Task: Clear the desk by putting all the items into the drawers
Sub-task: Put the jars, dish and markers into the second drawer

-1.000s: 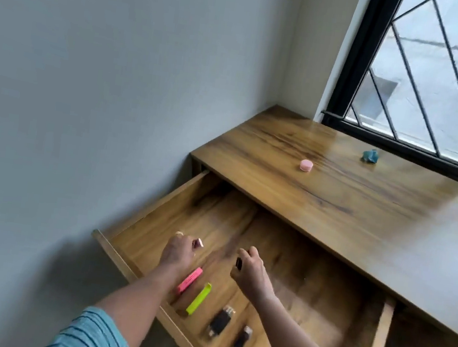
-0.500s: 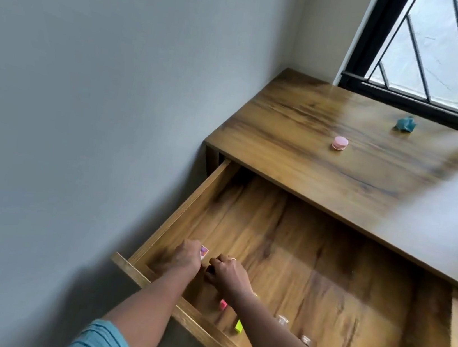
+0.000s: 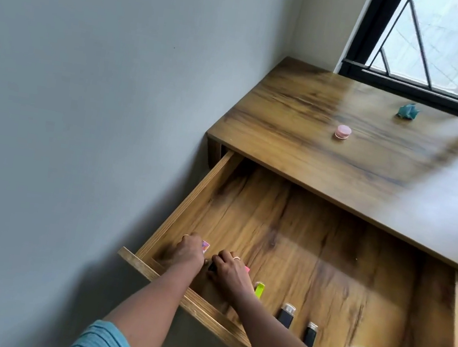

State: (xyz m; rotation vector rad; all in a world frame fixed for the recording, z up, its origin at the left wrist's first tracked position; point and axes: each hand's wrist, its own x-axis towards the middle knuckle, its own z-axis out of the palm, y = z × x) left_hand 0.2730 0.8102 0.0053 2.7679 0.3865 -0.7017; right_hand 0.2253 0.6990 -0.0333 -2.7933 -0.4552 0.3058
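Items (image 3: 205, 247) pinched by left hand (image 3: 188, 253), right hand (image 3: 231, 272) are mostly hidden

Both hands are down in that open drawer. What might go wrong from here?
The right hand works right by the pink marker and yellow marker, so it may knock that row askew. The pink pot and teal wad sit on the desk; shutting the drawer now would leave them out.
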